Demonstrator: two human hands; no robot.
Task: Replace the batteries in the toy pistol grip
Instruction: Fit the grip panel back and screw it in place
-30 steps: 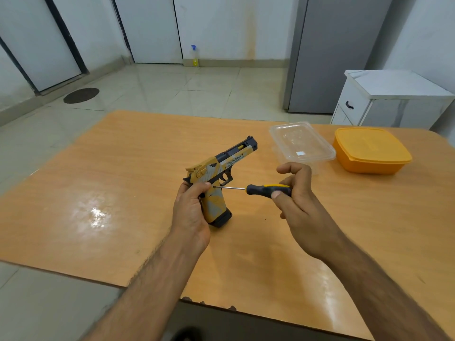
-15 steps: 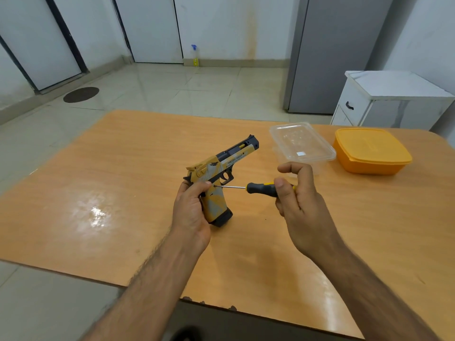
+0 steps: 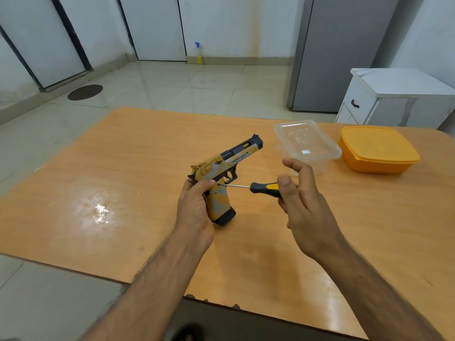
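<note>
Since the frame 0.5 s ago, the right hand (image 3: pixel 304 200) has loosened on the screwdriver (image 3: pixel 261 187): its index finger (image 3: pixel 295 166) now lifts up and away from the handle, while the thumb (image 3: pixel 283 180) presses the yellow-and-black handle against the lower fingers, so the tool is pinched rather than wrapped. The toy pistol (image 3: pixel 221 178) and the left hand (image 3: pixel 194 210) sit much as they did.

The left hand clenches the pistol's grip from the rear, thumb laid across the top of the grip just under the slide, fingers hidden behind it. The pistol is held upright above the wooden table (image 3: pixel 123 193), barrel angled up and away from the person, its black magazine base (image 3: pixel 225 217) at the bottom of the grip, close to the tabletop; whether it touches the table cannot be told.

The screwdriver lies level to the right of the grip, its thin metal shaft running leftward so the tip meets the grip's upper right side, just below the trigger guard (image 3: pixel 231 174) and just beside the left thumb.

Farther right of the grip and beyond the right hand, a clear plastic container (image 3: pixel 306 143) sits on the table, with an orange lidded box (image 3: pixel 378 150) just beside it, farther right again.
</note>
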